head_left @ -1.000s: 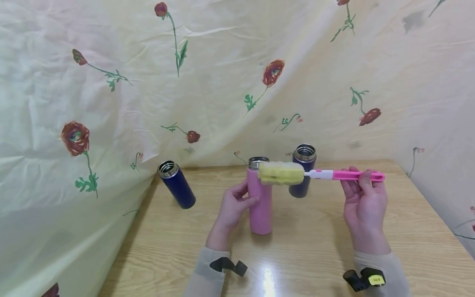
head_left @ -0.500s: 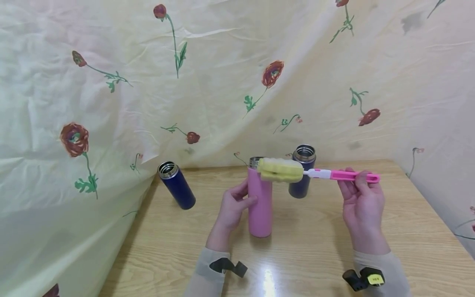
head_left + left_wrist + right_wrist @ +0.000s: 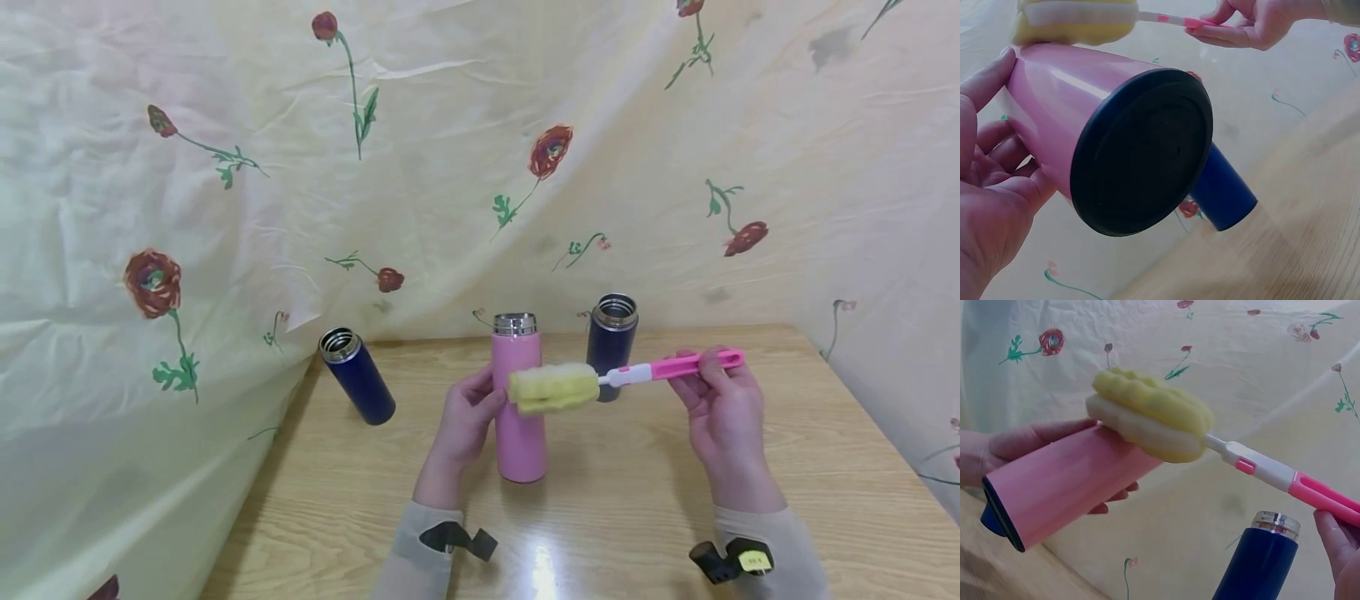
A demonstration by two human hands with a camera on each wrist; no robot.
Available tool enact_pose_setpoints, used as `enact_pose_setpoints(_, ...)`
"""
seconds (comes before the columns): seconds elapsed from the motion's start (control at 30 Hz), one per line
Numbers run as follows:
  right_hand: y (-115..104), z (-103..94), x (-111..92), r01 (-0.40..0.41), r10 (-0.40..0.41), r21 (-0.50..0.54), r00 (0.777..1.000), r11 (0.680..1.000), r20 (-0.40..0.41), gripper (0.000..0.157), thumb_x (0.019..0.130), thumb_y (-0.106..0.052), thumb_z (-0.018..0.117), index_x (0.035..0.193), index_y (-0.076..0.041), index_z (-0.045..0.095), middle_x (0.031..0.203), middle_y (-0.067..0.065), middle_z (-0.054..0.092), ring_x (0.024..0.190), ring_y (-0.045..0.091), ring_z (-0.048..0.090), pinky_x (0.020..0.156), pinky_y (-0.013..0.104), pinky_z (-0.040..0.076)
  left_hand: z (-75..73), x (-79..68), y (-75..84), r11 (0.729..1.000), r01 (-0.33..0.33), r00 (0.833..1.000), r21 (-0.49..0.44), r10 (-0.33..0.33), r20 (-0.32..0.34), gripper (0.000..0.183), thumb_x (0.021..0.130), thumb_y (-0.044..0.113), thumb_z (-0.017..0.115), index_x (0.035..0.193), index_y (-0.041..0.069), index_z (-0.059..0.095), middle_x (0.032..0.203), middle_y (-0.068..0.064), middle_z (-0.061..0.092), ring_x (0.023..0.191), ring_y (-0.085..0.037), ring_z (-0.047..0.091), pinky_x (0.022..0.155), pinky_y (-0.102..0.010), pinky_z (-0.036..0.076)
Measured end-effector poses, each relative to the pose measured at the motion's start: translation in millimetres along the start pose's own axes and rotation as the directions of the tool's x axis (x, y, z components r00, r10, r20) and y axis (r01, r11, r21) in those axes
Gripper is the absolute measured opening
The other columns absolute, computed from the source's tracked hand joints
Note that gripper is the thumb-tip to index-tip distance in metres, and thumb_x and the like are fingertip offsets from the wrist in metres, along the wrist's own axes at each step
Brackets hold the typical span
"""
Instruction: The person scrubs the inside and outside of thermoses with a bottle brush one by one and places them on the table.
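Gripping pink bottle (image 3: 522,443) over wood bench (image 3: 622,508): left hand (image 3: 465,421). Right hand (image 3: 722,417), at three o'clock, pinches sponge brush (image 3: 557,388). Floral cloth (image 3: 450,183) at twelve. Head view: brush covers bottle's middle, contact unclear, and part of navy flask (image 3: 611,350) at two o'clock.

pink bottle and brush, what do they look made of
The tall pink cylindrical bottle looks like glossy painted metal: light streaks its side, and its silver neck shines like steel. Its round black base could be rubber or plastic. The brush's puffy yellow-and-white head seems soft, matte sponge; the smooth, crisp-edged pink-and-white handle is probably hard plastic.
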State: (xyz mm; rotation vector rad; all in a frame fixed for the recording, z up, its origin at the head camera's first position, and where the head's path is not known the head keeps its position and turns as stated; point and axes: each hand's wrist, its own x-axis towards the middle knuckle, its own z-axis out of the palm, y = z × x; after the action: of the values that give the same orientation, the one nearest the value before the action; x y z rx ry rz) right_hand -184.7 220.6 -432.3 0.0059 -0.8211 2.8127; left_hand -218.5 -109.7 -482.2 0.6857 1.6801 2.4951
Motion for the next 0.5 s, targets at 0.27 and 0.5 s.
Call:
enact_pose_setpoints(0.27,-2,-6.3,3,-0.003,0.021,-0.211,0.996,0.977,0.082,0.004,0.110,-0.004,0.055,0.108,-0.002,0.052,0.100,0.016,0.077,0.096,0.027,0.080,0.087,0.037,0.062,-0.9,0.3,-0.6,1.000,0.017,0.998,-0.008,-0.017,-0.064,0.062,0.101,0.016,0.072,0.153,-0.006,0.049,0.138,-0.009,0.071,0.122,-0.018,0.069,0.109,-0.036,0.054)
enact_pose_setpoints(0.5,-9,-12.9,7,-0.009,0.093,-0.408,0.978,0.913,0.187,0.006,0.110,-0.005,0.057,0.114,-0.002,0.054,0.103,0.012,0.079,0.097,0.023,0.080,0.086,0.034,0.062,-1.1,1.2,-2.3,1.000,0.007,0.997,-0.029,-0.009,-0.072,0.059,0.103,0.014,0.068,0.155,-0.005,0.047,0.140,-0.010,0.070,0.122,-0.020,0.069,0.109,-0.038,0.054)
